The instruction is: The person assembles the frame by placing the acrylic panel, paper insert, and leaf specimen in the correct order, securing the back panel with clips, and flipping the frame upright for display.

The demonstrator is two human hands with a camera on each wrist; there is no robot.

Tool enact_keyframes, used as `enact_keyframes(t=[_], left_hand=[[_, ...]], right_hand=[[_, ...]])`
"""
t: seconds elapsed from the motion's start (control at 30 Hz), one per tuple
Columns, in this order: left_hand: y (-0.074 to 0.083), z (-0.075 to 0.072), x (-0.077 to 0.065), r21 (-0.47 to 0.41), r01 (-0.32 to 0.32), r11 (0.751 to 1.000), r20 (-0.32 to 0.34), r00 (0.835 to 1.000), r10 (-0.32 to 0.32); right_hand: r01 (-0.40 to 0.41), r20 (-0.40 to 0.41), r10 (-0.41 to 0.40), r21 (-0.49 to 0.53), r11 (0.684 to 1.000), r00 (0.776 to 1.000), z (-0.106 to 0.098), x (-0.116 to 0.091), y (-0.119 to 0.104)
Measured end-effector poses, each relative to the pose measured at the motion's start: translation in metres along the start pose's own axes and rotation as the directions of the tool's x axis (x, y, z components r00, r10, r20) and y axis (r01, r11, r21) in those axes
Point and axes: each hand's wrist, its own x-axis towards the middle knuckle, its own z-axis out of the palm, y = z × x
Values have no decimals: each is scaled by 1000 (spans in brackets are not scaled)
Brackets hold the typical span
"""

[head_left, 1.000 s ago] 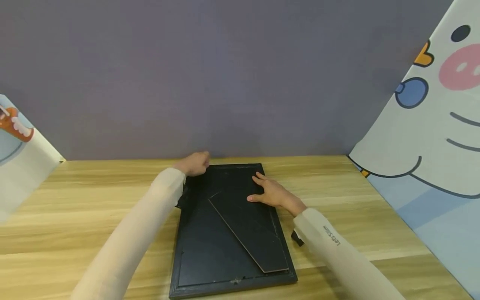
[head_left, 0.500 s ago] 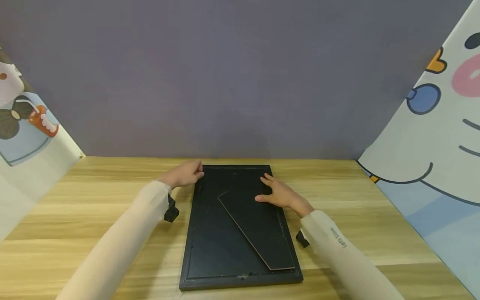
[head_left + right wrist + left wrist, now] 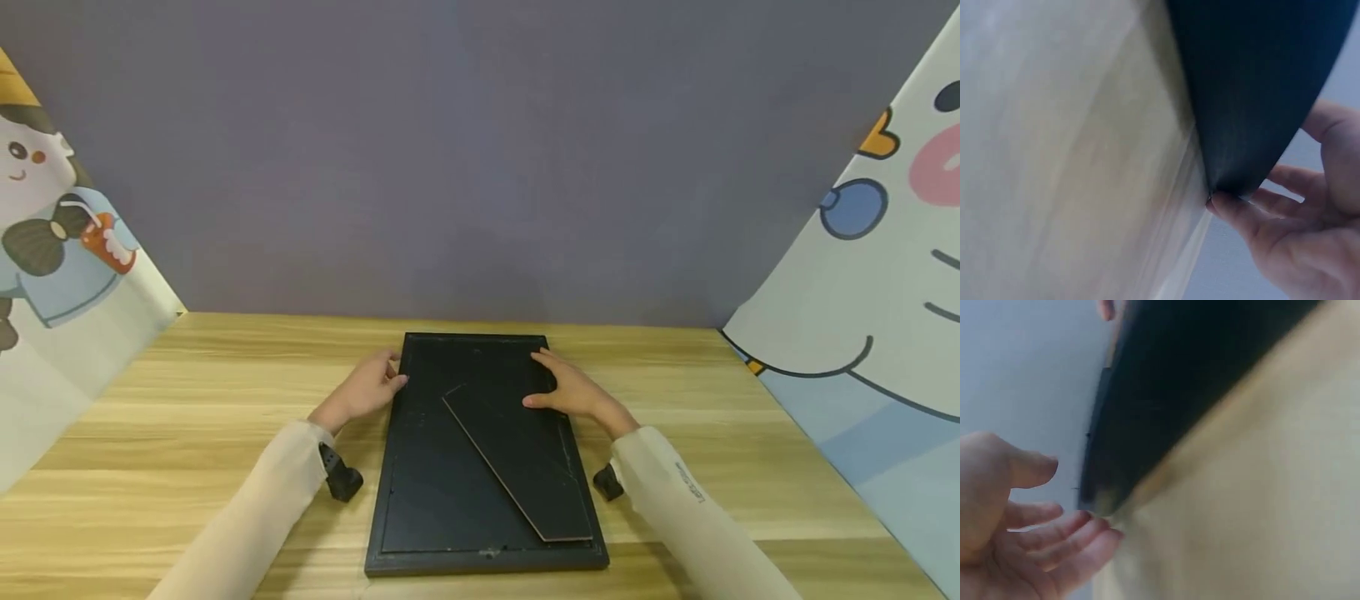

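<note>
A black picture frame (image 3: pixel 435 467) lies back side up on the wooden table, its stand leg (image 3: pixel 517 467) flat and slanting across the back panel. At the upper left edge is my left hand (image 3: pixel 362 387), thumb near the rim and fingers loosely extended. The left wrist view shows that hand (image 3: pixel 1041 531) with a gap between thumb and fingers, fingertips close to the frame's corner. My right hand (image 3: pixel 573 390) rests at the upper right edge, fingers spread and thumb over the back. In the right wrist view its fingertips touch the frame's side (image 3: pixel 1247 112).
The light wooden table (image 3: pixel 225 400) runs back to a grey wall (image 3: pixel 450 167). Panels with cartoon prints stand at left (image 3: pixel 75 367) and right (image 3: pixel 810 292). Black camera mounts sit on the left wrist (image 3: pixel 341 479) and right wrist (image 3: pixel 609 482).
My left hand has come down from the frame's top left corner to its left edge, its fist loosening. The right hand stays at the right edge. The head view has shifted slightly.
</note>
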Motion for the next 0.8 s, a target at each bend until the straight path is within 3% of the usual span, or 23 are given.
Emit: enact_keyframes(t=[0.17,0.37,0.57,0.8], left_hand=[[-1,15,-3,54,-13,998,-88,996,18],[-3,22,-1,37,-34,999,-166,985,40],[-9,27,-1,-20,-17,1000,-206,978,13],[-11,25,1,-23,-48,999,-203,978,42]], right_hand=[[-16,-6,16,-3,1000,1000,-1,-2,2],[-2,-8,2,-10,1000,1000,0,-1,3],[15,3,-15,1,1000,1000,1,-1,3],[31,18,-31,31,999,999,0,-3,5]])
